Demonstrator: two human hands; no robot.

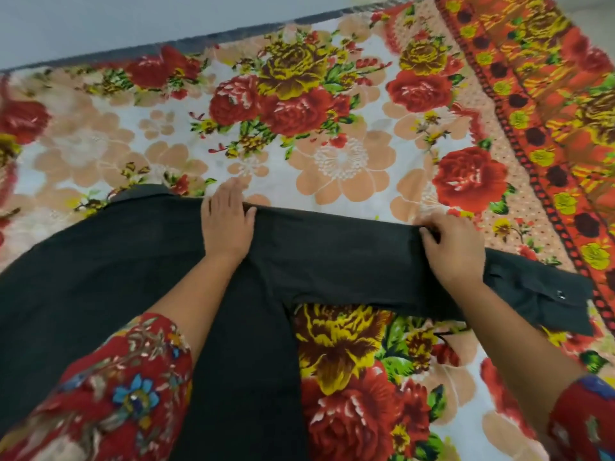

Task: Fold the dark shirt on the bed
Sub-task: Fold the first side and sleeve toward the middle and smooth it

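A plain dark shirt [100, 261] of matte woven cloth lies spread flat on the bed. Its body fills the view from the centre out to 9 o'clock and down to 6 o'clock. Under it is a bed sheet [332, 161] printed with red and yellow roses and peach blossoms on white, with an orange patterned border at 2 o'clock.

The shirt's long sleeve [349, 261] stretches straight out from the centre toward 4 o'clock and ends in a cuff [549, 301] with a small metal button [561, 296]. The collar [143, 193] shows at the shirt's far edge, toward 10 o'clock.

The left hand [226, 227] lies flat and palm down on the shoulder area just left of centre. Its fingers are straight, reaching past the cloth's far edge onto the sheet, and it grips nothing.

The right hand [454, 251], toward 3 o'clock, rests on the sleeve with its fingers curled over the sleeve's far edge and its thumb against the cloth, pinching it.

Both forearms enter from the bottom in red flower-printed garment sleeves [116, 394]. A pale wall [133, 18] runs along 11 o'clock.
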